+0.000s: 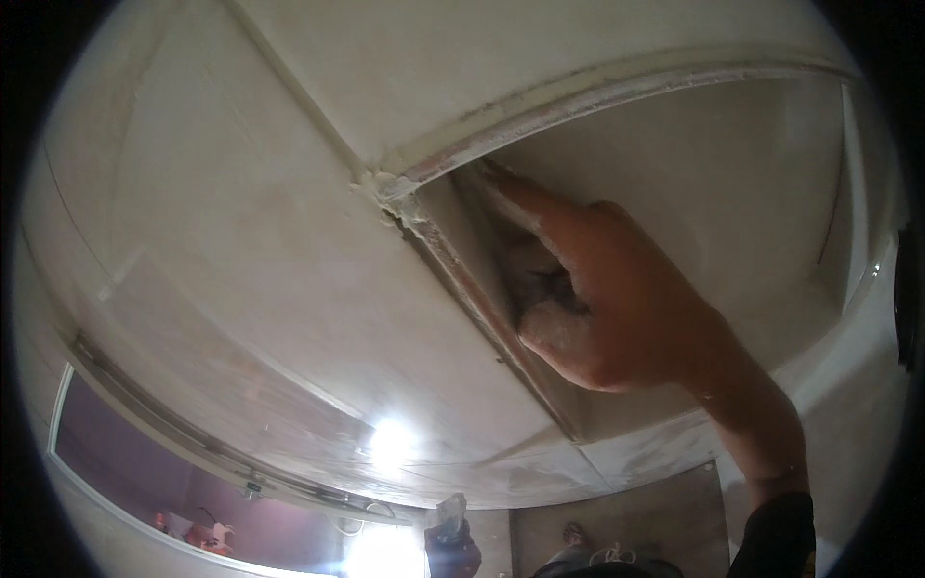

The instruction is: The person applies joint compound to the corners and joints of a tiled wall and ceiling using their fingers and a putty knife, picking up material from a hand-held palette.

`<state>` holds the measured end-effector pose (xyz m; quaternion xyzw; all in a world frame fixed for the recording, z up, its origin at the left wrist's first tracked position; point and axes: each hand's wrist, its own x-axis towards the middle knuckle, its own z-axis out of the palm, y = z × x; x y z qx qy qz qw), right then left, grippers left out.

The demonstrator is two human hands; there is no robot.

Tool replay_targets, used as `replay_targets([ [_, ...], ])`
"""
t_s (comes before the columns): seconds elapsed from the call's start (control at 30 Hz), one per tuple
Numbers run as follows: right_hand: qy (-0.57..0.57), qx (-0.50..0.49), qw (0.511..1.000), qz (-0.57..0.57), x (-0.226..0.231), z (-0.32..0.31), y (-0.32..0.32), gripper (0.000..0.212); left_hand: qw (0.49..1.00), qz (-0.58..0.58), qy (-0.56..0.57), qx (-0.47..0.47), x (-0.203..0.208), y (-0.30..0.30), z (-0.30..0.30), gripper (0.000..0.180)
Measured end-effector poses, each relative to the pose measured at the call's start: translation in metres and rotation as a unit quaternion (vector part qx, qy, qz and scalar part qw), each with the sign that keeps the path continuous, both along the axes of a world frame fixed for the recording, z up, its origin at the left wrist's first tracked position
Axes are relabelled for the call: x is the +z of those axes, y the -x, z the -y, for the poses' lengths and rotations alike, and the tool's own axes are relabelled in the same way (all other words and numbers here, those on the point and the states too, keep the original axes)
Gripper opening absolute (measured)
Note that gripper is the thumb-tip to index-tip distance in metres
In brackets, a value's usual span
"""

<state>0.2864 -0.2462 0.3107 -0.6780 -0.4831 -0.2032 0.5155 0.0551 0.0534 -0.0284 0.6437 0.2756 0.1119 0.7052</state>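
Observation:
My right hand (626, 299) reaches from the lower right into a recessed wall niche (732, 164). Its index finger stretches up toward the niche's upper left inner corner, and the thumb stands apart near the left edge. Pale smears mark the fingers; dark shadow fills the gap between them, and I see no tool there. Whitish paste (390, 188) is lumped on the outer corner where the rough edge strips meet. Low in the picture, my left hand (455, 557), small and dark, is closed on a pale, translucent piece (449, 512) whose kind I cannot make out.
Large pale wall tiles (241, 241) with joint lines surround the niche. At lower left, a long framed opening or mirror (125, 443) shows a purple surface and small items. A bright light (385, 554) glares at the bottom. A foot (575, 533) shows on the brownish floor (655, 511).

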Motion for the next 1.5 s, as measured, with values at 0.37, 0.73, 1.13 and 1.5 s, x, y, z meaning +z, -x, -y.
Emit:
replay_targets([
  [0.37,0.014,-0.05,0.998,0.025,-0.005,0.005,0.0,0.077,0.999,-0.005,-0.037,0.007,-0.001,0.001,-0.006,0.017],
  [0.73,-0.027,-0.039,0.999,0.021,-0.011,0.006,-0.003,0.078,0.998,-0.013,-0.066,0.017,0.0,0.002,-0.014,0.019],
  [1.13,0.02,-0.134,0.988,0.07,-0.008,0.001,0.009,0.067,0.994,-0.018,-0.103,0.02,0.0,0.01,-0.027,0.022],
  [1.5,0.139,-0.264,0.943,0.148,-0.012,0.016,0.006,0.064,0.99,-0.028,-0.135,0.006,0.005,0.01,-0.018,0.026],
])
